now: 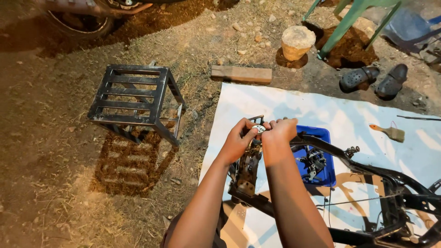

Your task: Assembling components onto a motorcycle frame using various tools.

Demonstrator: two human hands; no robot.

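Note:
My left hand (pixel 239 140) and my right hand (pixel 278 133) meet at the top of a black motorcycle frame (pixel 367 172), which lies on a white sheet (pixel 321 110). Both hands grip the frame's front end (pixel 248 167), a dirty metal column that stands upright. A small round silver part (pixel 258 128) shows between my fingers. Which hand holds that part I cannot tell. The frame's tubes run off to the right and down.
A blue tray (pixel 324 138) with metal parts sits just right of my hands. A black metal stand (pixel 133 98) is on the dirt at left. A wooden block (pixel 241 73), a stone (pixel 297 42), black sandals (pixel 374 80), a paintbrush (pixel 388 132) and green chair legs (pixel 349 20) lie beyond.

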